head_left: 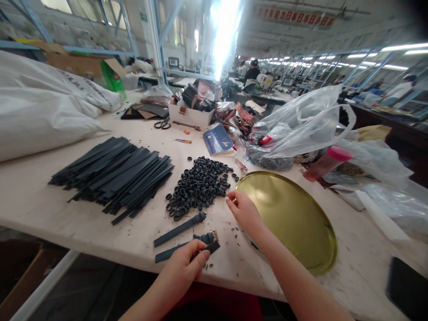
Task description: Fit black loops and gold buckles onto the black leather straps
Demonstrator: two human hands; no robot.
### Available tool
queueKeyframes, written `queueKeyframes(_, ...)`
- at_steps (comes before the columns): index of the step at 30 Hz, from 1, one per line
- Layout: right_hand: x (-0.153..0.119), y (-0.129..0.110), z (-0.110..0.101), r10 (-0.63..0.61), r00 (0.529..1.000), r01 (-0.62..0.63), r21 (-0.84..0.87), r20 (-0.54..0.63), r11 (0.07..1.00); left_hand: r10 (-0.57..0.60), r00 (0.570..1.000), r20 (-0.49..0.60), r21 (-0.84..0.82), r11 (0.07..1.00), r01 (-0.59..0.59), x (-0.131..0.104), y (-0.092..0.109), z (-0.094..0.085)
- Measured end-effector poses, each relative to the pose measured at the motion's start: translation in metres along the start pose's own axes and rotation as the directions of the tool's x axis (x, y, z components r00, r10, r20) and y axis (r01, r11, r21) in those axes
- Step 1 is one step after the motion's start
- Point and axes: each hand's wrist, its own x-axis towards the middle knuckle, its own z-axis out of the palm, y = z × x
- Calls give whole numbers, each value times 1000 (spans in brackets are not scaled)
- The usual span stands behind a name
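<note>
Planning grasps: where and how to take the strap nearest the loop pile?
Probably pinch the strap at its plain middle, across the long edges, from above: it lies flat and narrow, its right end is bulky, and the left hand and another strap crowd the near side.

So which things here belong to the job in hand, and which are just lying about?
Likely the job:
- dark piece in the left hand
- two straps near it
- heap of dark loops by the right hand
- stack of dark strips

Probably just lying about:
- scissors
- blue booklet
- pink-capped bottle
- gold tray, though unclear
</note>
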Motion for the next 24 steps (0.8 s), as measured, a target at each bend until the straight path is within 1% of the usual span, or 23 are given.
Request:
queueKeyframes(3, 23, 2, 20, 4, 1000, -5, -41, -12, 999, -6, 1000, 7, -17, 1000, 6, 3, -4, -1)
queueKeyframes(6, 34, 5, 36, 24, 999, -25, -37, -26, 999, -9, 1000, -5, -23, 1000, 9, 5, -6, -3)
queueKeyframes(8, 37, 6, 40, 31, 999, -31, -8, -27, 999, -14, 1000, -3, -32, 999, 13, 6, -7, -3)
queueKeyframes(11, 38, 6, 41, 45, 998, -42, 71, -34, 997, -12, 1000, -9, -37, 999, 11, 6, -4, -3)
queueKeyframes(13, 35, 4, 38, 62, 997, -55, 149, -40, 987, -5, 999, -45, -38, 999, 3, 5, 1, -5)
queueKeyframes(15, 26, 0, 35, 90, 995, -79, 246, -34, 966, 8, 995, -96, -43, 999, -12, 6, 7, -7)
queueKeyframes(17, 12, -8, 31, 125, 992, -118, 365, 5, 924, 35, 988, -149, -62, 997, -45, 8, 13, -9)
queueKeyframes(20, -18, -25, 24, 149, 983, -182, 538, 105, 823, 48, 976, -210, -141, 987, -79, 13, 20, -11)
queueKeyframes(21, -28, -33, 22, 161, 974, -226, 620, 159, 752, 36, 976, -217, -175, 982, -75, 15, 22, -11)
queueKeyframes(22, -38, -40, 20, 179, 957, -290, 710, 228, 642, 27, 975, -219, -200, 977, -72, 16, 23, -10)
queueKeyframes(24, -56, -52, 17, 197, 903, -428, 839, 382, 335, 45, 976, -214, -196, 977, -88, 15, 24, -8)
